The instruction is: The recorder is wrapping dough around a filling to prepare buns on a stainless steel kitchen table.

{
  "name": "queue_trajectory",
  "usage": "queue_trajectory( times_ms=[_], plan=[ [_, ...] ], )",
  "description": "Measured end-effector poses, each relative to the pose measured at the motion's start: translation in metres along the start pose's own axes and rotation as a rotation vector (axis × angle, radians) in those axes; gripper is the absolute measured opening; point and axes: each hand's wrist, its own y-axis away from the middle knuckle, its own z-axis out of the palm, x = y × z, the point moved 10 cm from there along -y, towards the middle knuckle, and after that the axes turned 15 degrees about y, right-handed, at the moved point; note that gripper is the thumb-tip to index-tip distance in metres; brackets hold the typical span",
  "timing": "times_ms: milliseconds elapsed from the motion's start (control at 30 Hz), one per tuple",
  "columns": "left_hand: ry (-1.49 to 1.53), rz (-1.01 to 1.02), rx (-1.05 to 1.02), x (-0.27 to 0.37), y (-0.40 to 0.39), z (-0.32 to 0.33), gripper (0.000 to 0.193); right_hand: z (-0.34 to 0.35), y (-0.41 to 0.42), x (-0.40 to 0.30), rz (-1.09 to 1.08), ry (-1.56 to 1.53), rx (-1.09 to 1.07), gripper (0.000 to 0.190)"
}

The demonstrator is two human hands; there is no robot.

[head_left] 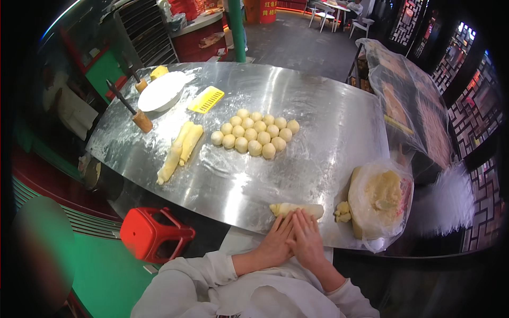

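Observation:
A short roll of pale yellow dough (pixel 284 208) lies near the front edge of the steel table (pixel 314 171). My left hand (pixel 276 242) and my right hand (pixel 307 238) rest side by side, their fingertips on the roll and their inner edges touching. The fingers look flat rather than curled around it. Several round dough balls (pixel 254 148) sit packed in rows at the table's middle. Further left, two longer dough rolls (pixel 173 157) lie against each other. To the right, an open plastic-lined container (pixel 383 194) holds a pale yellow mass, with small dough scraps (pixel 342 211) beside it.
At the back left are a white bowl (pixel 161 95), a yellow scraper (pixel 206 99), a wooden rolling pin with a dark handle (pixel 142 121) and scattered flour. A red stool (pixel 139 234) stands left of me. Plastic-covered trays (pixel 413 95) are at the right. A person in white (pixel 71 103) is far left.

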Motion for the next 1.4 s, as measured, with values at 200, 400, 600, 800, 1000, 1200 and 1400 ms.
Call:
queue_trajectory(
  times_ms=[200, 400, 600, 800, 1000, 1200, 1400],
  plan=[
    [0.161, -0.178, -0.217, -0.087, -0.117, -0.026, 0.069, 0.028, -0.126, 0.1, 0.171, 0.242, 0.071, 0.067],
    [-0.092, 0.063, 0.007, -0.078, -0.092, -0.037, 0.072, 0.027, -0.104, 0.088, 0.098, 0.286, 0.015, 0.076],
    [-0.152, 0.051, -0.015, -0.046, -0.046, -0.035, 0.076, 0.018, -0.034, 0.058, 0.086, 0.248, -0.091, 0.091],
    [-0.187, -0.004, -0.033, -0.104, -0.111, -0.024, 0.053, 0.015, -0.098, 0.137, 0.122, 0.192, 0.178, 0.059],
    [-0.196, 0.015, -0.021, -0.067, -0.066, -0.052, 0.043, 0.01, -0.049, 0.092, 0.008, 0.121, 0.07, 0.039],
    [0.443, -0.256, -0.066, -0.092, -0.096, -0.048, 0.044, -0.01, -0.074, 0.125, 0.513, -0.715, -0.167, 0.047],
    [1.53, -0.563, -0.166, -0.072, -0.091, -0.019, 0.045, -0.021, -0.084, 0.094, 0.396, -1.014, -0.093, 0.046]
  ],
)
